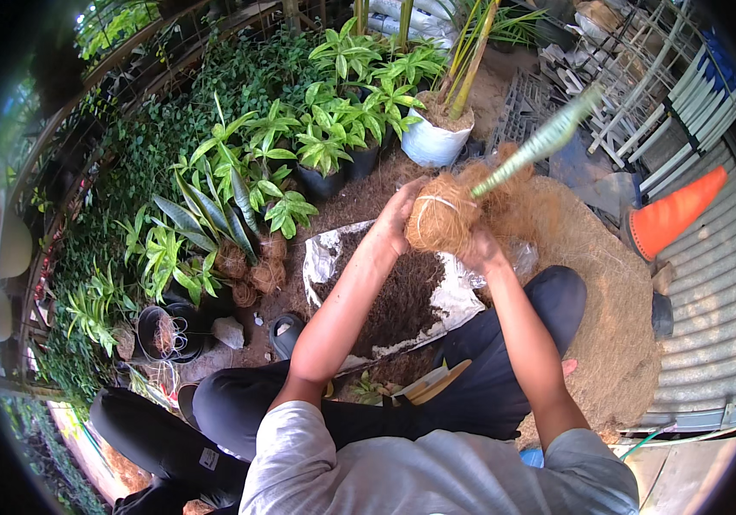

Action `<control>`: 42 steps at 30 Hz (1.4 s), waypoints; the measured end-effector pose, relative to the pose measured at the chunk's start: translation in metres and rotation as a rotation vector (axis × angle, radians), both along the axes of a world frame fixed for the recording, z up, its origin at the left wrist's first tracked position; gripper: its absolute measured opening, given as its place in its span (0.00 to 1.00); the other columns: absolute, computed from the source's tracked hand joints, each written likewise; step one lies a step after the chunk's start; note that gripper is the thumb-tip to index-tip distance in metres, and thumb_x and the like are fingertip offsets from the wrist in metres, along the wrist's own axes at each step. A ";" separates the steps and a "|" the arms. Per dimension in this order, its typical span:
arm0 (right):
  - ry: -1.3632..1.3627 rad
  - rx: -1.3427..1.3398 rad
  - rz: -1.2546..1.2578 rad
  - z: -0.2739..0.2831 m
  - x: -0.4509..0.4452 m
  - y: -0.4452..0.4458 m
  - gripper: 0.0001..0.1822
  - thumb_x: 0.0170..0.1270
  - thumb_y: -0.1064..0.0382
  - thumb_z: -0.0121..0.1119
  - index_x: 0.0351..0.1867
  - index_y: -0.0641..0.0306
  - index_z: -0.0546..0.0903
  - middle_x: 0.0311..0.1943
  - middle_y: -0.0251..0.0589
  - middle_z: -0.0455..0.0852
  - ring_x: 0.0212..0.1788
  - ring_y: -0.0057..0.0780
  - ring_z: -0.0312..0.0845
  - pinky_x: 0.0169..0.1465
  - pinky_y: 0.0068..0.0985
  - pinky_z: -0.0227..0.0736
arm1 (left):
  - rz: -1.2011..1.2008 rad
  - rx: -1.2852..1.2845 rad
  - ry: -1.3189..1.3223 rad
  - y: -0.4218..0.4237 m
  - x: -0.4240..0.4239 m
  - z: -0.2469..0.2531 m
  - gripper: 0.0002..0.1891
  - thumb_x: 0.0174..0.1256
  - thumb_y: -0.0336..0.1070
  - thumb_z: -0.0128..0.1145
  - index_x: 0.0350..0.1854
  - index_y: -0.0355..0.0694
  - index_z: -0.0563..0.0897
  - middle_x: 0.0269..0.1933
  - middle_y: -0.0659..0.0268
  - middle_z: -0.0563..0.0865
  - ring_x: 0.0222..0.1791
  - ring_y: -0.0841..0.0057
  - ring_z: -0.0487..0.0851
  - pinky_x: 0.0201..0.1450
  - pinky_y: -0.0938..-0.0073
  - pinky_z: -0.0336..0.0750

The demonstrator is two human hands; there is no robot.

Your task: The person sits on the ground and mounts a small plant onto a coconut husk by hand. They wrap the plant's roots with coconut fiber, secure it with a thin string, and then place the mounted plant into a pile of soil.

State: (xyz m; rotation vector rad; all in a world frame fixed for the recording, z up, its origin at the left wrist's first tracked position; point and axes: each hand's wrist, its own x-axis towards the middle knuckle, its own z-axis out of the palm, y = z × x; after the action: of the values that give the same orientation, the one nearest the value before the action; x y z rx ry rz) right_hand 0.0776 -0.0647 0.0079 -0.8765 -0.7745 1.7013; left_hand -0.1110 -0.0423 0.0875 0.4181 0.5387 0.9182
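Observation:
A ball of brown coir fibre [440,219] is held up in front of me, with a white string wound across it. Out of its right side a mottled green snake plant leaf [539,148] slants up, slightly blurred. My left hand [402,215] grips the ball's left side. From the lower right my right hand [481,250] supports it, its fingers partly hidden by the fibre. Below lies a white sack [461,299] spread open with dark soil [394,306] on it. Loose coir fibre [526,206] sits just beyond my right hand.
At left, several snake plants [204,209] stand with coir balls [268,275]. Black pots [149,331], one holding string, and a stone [228,332] lie nearer. Right are a coir dust heap [613,322] and orange cone [677,212]. Another person's black-trousered leg [155,438] is lower left.

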 end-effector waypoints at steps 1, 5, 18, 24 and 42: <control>0.120 0.034 0.103 -0.015 0.022 0.011 0.27 0.66 0.50 0.52 0.59 0.66 0.70 0.54 0.46 0.78 0.51 0.36 0.79 0.49 0.33 0.82 | -0.010 0.048 0.050 -0.006 0.000 0.005 0.23 0.68 0.47 0.47 0.58 0.36 0.71 0.56 0.57 0.79 0.54 0.67 0.80 0.59 0.60 0.73; 0.030 -0.123 0.119 0.008 0.060 0.034 0.16 0.60 0.59 0.60 0.45 0.66 0.76 0.39 0.46 0.81 0.38 0.33 0.79 0.40 0.31 0.80 | -0.257 0.304 0.068 -0.004 -0.005 -0.009 0.24 0.65 0.42 0.54 0.59 0.32 0.70 0.55 0.55 0.79 0.52 0.68 0.81 0.56 0.67 0.77; -0.701 0.013 0.650 0.149 0.035 0.049 0.11 0.57 0.66 0.63 0.39 0.71 0.83 0.16 0.25 0.74 0.14 0.10 0.59 0.18 0.15 0.50 | -0.678 0.291 0.489 0.038 -0.021 -0.037 0.16 0.63 0.38 0.54 0.48 0.32 0.81 0.44 0.63 0.85 0.39 0.82 0.83 0.42 0.80 0.78; -0.942 0.177 0.821 0.115 0.017 0.062 0.11 0.54 0.60 0.67 0.34 0.67 0.86 0.16 0.28 0.80 0.10 0.10 0.55 0.14 0.15 0.45 | -0.713 0.330 0.699 0.037 -0.057 -0.016 0.11 0.64 0.40 0.53 0.37 0.38 0.82 0.30 0.71 0.85 0.24 0.85 0.81 0.27 0.82 0.77; -0.592 0.100 0.728 0.128 -0.014 0.023 0.11 0.58 0.57 0.65 0.31 0.63 0.83 0.15 0.20 0.72 0.12 0.07 0.53 0.16 0.12 0.41 | -0.638 0.486 0.823 0.008 -0.091 -0.022 0.12 0.65 0.38 0.49 0.43 0.36 0.79 0.35 0.68 0.84 0.26 0.84 0.82 0.30 0.80 0.80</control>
State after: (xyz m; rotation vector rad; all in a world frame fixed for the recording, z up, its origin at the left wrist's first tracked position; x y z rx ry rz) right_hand 0.0634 -0.0418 0.1358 -1.1268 -1.7239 2.0014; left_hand -0.2021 -0.0339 0.0658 1.3523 0.8526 0.2073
